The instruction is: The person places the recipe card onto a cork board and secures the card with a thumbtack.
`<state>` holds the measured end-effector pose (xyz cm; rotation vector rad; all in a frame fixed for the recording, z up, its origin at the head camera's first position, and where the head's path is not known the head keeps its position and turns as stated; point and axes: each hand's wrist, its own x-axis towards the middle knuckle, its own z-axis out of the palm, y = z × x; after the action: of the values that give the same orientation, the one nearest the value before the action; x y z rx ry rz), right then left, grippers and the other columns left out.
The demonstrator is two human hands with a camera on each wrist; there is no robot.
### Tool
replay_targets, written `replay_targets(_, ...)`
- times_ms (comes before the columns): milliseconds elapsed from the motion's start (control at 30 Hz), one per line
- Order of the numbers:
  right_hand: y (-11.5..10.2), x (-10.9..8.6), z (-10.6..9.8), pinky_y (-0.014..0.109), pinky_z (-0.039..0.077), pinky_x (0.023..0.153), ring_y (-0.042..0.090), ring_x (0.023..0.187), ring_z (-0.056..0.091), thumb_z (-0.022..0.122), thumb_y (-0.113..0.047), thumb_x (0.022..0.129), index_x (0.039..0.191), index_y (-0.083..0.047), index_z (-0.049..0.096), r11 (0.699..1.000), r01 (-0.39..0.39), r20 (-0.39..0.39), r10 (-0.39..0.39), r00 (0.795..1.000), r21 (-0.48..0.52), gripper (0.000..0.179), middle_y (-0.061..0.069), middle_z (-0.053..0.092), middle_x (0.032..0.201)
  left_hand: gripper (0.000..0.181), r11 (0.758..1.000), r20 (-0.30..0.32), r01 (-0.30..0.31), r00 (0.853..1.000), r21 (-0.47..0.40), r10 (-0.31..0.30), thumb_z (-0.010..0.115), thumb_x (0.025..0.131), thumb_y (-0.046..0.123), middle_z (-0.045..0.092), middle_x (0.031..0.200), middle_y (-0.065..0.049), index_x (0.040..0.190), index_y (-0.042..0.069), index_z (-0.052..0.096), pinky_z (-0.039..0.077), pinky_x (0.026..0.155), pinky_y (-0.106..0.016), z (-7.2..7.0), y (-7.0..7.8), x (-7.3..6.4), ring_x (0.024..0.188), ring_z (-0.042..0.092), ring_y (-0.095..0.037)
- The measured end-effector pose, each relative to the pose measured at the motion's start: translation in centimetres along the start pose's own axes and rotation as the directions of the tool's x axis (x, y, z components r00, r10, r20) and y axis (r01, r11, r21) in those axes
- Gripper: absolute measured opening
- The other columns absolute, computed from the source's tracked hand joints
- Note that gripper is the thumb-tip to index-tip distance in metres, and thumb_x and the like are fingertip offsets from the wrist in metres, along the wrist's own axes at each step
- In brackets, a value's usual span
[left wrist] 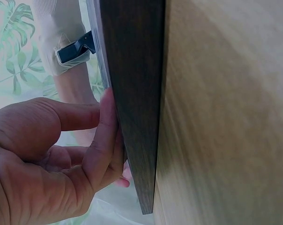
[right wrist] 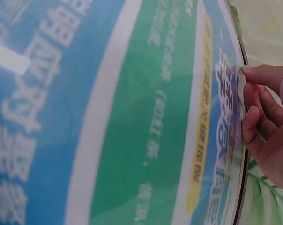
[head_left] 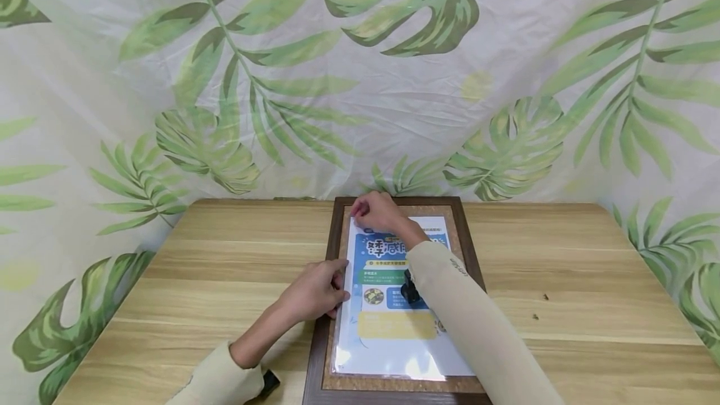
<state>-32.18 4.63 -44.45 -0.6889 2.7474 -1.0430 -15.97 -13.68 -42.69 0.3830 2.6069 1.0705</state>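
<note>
A laminated poster (head_left: 394,355), blue and white with printed text, lies on a cork board (head_left: 360,384) in a dark wooden frame (head_left: 317,355). My right hand (head_left: 378,211) is at the poster's top left corner. In the right wrist view, that hand's thumb and curled fingers pinch a small green push pin (right wrist: 242,69) against the sheet; its point is hidden. My left hand (head_left: 315,289) holds the poster's left edge about midway down. Seen from the left wrist, its thumb and fingers meet at the sheet's edge, beside the frame.
The board lies on a wooden table (head_left: 225,255), its far end near a leaf-print curtain (head_left: 394,130). Two small dark bits (head_left: 545,297) lie on the table to the right. A black wrist device (head_left: 270,385) shows at the left sleeve, another (head_left: 410,289) at the right.
</note>
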Motion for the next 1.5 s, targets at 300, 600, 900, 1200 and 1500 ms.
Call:
replay_targets(300, -0.1, 0.4, 0.3, 0.025, 0.057, 0.083, 0.014, 0.09, 0.074, 0.071, -0.012, 0.099, 0.116, -0.008, 0.081, 1.0, -0.005, -0.022, 0.005, 1.0, 0.014, 0.02, 0.004, 0.083, 0.106, 0.06, 1.0, -0.001, -0.021, 1.0, -0.005, 0.021, 0.075, 0.095, -0.006, 0.061, 0.086, -0.009, 0.15, -0.013, 0.052, 0.055, 0.046, -0.025, 0.1, -0.1, 0.0, 0.053, 0.065, -0.014)
replay_targets(600, -0.2, 0.9, 0.3, 0.025, 0.056, 0.084, 0.015, 0.091, 0.074, 0.072, -0.011, 0.097, 0.114, -0.009, 0.082, 0.997, -0.067, -0.043, 0.068, 0.997, 0.027, 0.02, 0.004, 0.083, 0.105, 0.058, 1.0, 0.006, -0.031, 1.0, -0.002, 0.031, 0.074, 0.095, -0.006, 0.061, 0.086, -0.009, 0.148, -0.012, 0.053, 0.055, 0.046, -0.025, 0.1, -0.1, 0.1, 0.054, 0.065, -0.013)
replay_targets(900, -0.2, 1.1, 0.5, 0.027, 0.057, 0.083, 0.013, 0.088, 0.072, 0.077, -0.016, 0.095, 0.109, -0.016, 0.083, 0.984, -0.18, -0.097, 0.178, 0.979, -0.008, 0.016, -0.002, 0.082, 0.101, 0.058, 1.0, 0.013, -0.013, 1.0, 0.013, 0.013, 0.074, 0.096, -0.005, 0.061, 0.086, -0.008, 0.149, -0.012, 0.053, 0.053, 0.046, -0.024, 0.1, 0.1, 0.3, 0.055, 0.065, -0.013)
replay_targets(1200, -0.6, 0.9, 0.8, 0.028, 0.055, 0.082, 0.013, 0.085, 0.07, 0.079, -0.018, 0.095, 0.109, -0.017, 0.083, 0.978, -0.207, -0.108, 0.208, 0.972, 0.013, 0.014, -0.002, 0.08, 0.098, 0.059, 1.0, 0.009, 0.003, 1.0, 0.008, -0.003, 0.075, 0.095, -0.006, 0.061, 0.087, -0.009, 0.15, -0.012, 0.053, 0.053, 0.047, -0.024, 0.0, 0.1, 0.1, 0.055, 0.065, -0.014)
replay_targets(1500, 0.1, 0.3, 0.8, 0.028, 0.056, 0.081, 0.014, 0.084, 0.069, 0.077, -0.018, 0.098, 0.114, -0.012, 0.081, 0.992, -0.119, -0.077, 0.121, 0.99, 0.031, 0.017, 0.001, 0.079, 0.098, 0.058, 1.0, 0.002, -0.012, 1.0, 0.002, 0.012, 0.074, 0.095, -0.006, 0.061, 0.087, -0.01, 0.149, -0.012, 0.053, 0.055, 0.047, -0.025, 0.1, 0.0, 0.0, 0.054, 0.065, -0.014)
